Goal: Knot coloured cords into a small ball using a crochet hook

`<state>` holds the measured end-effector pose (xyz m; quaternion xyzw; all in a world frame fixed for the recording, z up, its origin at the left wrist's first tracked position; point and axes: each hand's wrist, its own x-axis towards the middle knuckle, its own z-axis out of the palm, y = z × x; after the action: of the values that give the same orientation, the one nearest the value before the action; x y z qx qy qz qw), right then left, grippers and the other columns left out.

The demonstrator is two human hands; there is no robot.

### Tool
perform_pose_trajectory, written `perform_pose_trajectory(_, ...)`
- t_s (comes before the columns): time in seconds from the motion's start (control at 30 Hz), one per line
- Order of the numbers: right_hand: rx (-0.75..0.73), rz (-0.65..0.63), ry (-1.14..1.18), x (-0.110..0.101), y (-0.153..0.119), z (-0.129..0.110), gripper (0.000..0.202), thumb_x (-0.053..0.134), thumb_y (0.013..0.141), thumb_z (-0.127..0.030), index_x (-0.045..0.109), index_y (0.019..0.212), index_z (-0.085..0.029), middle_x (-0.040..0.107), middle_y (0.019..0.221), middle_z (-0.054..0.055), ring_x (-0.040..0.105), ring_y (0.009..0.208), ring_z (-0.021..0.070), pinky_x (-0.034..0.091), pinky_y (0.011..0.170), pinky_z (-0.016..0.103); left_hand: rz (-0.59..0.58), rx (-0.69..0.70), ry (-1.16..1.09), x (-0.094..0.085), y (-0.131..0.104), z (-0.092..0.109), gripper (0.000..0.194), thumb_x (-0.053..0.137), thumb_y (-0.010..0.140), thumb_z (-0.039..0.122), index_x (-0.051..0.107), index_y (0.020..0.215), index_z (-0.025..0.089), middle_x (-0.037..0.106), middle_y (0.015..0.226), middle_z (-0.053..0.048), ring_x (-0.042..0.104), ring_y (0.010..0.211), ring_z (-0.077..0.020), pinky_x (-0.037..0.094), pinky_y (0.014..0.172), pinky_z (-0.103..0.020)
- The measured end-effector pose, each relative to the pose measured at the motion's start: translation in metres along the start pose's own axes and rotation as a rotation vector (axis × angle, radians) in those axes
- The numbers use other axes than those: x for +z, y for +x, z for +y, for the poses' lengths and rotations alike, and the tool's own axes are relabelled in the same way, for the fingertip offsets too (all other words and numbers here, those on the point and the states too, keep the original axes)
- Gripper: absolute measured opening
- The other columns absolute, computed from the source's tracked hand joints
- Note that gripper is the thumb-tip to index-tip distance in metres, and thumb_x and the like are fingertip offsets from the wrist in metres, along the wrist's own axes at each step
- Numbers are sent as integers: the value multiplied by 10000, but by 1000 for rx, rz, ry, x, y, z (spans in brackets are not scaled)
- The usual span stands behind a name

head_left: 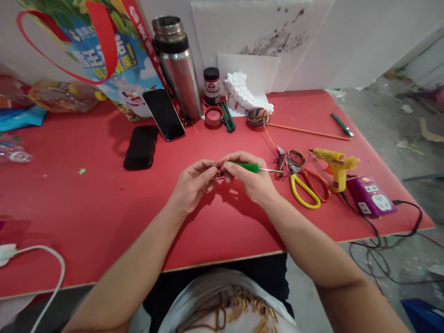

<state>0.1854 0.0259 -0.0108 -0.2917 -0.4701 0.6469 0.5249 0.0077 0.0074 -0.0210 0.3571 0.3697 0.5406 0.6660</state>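
Note:
My left hand (196, 182) pinches a small piece of multicoloured yarn work (219, 172) above the middle of the red table. My right hand (248, 178) holds a crochet hook with a green handle (249, 167); its thin metal shaft points right. The fingers of both hands meet at the yarn piece and partly hide it. Behind them sits a ball of multicoloured yarn (258, 117), with a strand running down to a loose coil of yarn (296, 157). Scissors (305, 189) with one yellow and one red handle lie right of my right hand.
A yellow glue gun (336, 164) and purple power socket (372, 196) stand at the right, with cables over the table edge (385, 234). Two phones (164, 114), a steel flask (182, 74), a jar (212, 85), a green cutter (227, 117) and a gift bag (114, 60) are behind.

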Motion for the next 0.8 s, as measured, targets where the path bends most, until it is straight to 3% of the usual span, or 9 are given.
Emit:
perform_pose_trajectory(0.1, -34, -35, 8, 0, -1, 2, 116, 829, 911, -317, 836, 955, -210, 754, 807, -4, 646, 642, 92, 538, 635, 249, 14, 70, 34, 1, -1, 0, 221, 980, 744, 322, 822, 844, 203, 766, 791, -22, 561, 530, -48, 436, 478, -156)
perform_pose_trajectory(0.33, -74, -1, -60, 2, -3, -2, 166, 819, 915, -361, 814, 973, -205, 725, 778, -11, 611, 622, 95, 533, 608, 256, -51, 136, 63, 1, -1, 2, 237, 995, 713, 261, 829, 874, 208, 793, 893, -38, 691, 630, -102, 611, 622, -238)
perform_pose_trajectory(0.43, -112, -9, -125, 11, -8, -13, 155, 784, 947, -345, 783, 1008, -202, 718, 760, -12, 629, 643, 105, 554, 629, 263, -38, 281, 170, -1, -2, 1, 200, 969, 749, 253, 817, 873, 213, 763, 1004, -49, 718, 722, -127, 652, 684, -284)
perform_pose_trajectory(0.6, -216, -95, -381, 24, -21, -42, 56, 776, 951, -266, 746, 964, -220, 734, 854, 1, 658, 716, 114, 560, 674, 266, 28, 614, 402, 0, -8, 8, 157, 927, 804, 239, 776, 848, 229, 716, 1129, -81, 723, 1065, -199, 651, 875, -322)
perform_pose_trajectory(0.8, -261, -152, -421, 9, -26, -41, 59, 838, 907, -267, 794, 912, -227, 772, 819, 24, 717, 760, 174, 572, 725, 346, -8, 754, 498, 5, -20, 12, 155, 801, 909, 120, 783, 971, 260, 704, 1136, -75, 718, 1086, -195, 643, 978, -378)
